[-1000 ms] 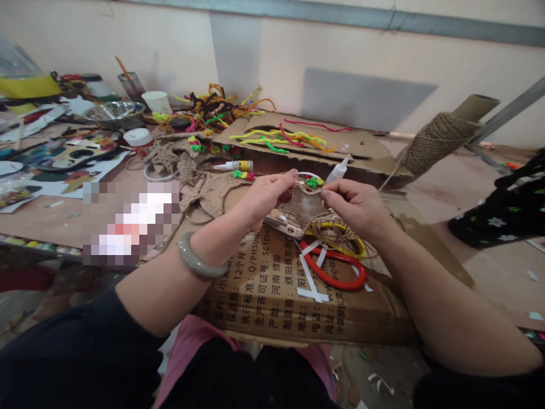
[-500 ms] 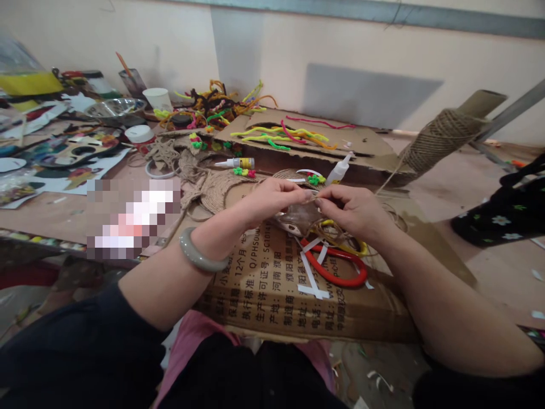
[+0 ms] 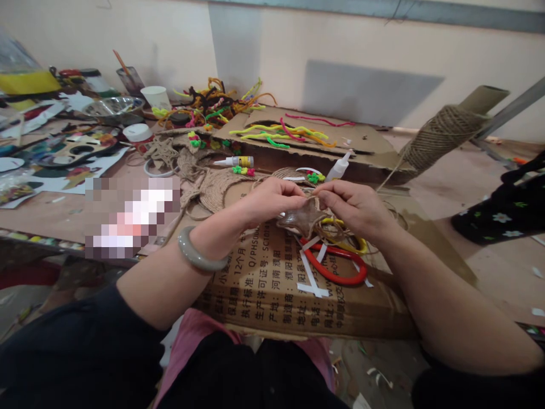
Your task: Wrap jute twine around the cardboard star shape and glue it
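Over the cardboard, my left hand (image 3: pixel 279 197) and my right hand (image 3: pixel 355 209) are closed, with fingertips nearly meeting. Between and below them shows a star-shaped piece (image 3: pixel 301 220), brownish and see-through in the middle, with a twine-like edge. My left thumb and fingers pinch its upper edge. At its upper point, my right thumb and forefinger pinch the twine edge; the exact grip is partly hidden by the fingers. Just beneath lie scissors with red handles (image 3: pixel 340 278), white paper strips (image 3: pixel 313 278) and loose twine (image 3: pixel 336 232).
A twine spool (image 3: pixel 447 133) leans at the right, its strand running toward the cardboard (image 3: pixel 264 307). Glue bottles (image 3: pixel 339 168) and a coiled twine piece (image 3: pixel 213 190) lie beyond my hands. Colourful pipe cleaners (image 3: pixel 289 133) rest on a raised cardboard sheet. A black floral item (image 3: pixel 498 218) is at far right.
The star-shaped piece has turned so that more of its face and outline shows below my fingers. Both hands stay close together, with my right fingers shifted slightly.
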`<state>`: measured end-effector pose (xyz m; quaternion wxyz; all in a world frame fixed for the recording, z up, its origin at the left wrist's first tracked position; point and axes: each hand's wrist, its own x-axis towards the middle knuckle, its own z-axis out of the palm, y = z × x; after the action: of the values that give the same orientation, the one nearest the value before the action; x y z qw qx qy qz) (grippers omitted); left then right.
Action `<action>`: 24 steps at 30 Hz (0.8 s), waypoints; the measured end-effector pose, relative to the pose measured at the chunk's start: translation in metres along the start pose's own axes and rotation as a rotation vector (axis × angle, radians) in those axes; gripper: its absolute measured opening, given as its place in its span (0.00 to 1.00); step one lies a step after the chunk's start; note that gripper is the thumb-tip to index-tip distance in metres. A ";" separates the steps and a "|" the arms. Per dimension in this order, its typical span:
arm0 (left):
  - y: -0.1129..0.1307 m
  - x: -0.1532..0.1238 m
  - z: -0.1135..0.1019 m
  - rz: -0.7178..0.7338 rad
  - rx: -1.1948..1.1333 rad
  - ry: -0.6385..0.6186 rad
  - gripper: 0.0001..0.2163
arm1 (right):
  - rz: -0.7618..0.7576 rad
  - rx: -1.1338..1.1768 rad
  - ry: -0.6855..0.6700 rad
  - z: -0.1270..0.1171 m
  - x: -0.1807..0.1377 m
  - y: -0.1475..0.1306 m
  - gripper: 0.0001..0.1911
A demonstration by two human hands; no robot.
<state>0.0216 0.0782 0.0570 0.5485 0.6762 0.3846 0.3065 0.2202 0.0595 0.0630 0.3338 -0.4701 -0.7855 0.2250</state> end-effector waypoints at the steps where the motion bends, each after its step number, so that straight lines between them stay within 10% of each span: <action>1: 0.000 0.000 0.000 -0.003 -0.002 0.005 0.08 | 0.002 -0.017 0.014 0.000 0.000 -0.001 0.11; 24: -0.001 -0.001 0.011 -0.028 -0.143 0.029 0.04 | -0.058 -0.194 0.144 0.009 -0.008 -0.009 0.06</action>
<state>0.0305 0.0722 0.0539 0.5939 0.6255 0.3790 0.3352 0.2104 0.0477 0.0605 0.3487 -0.4923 -0.7908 0.1037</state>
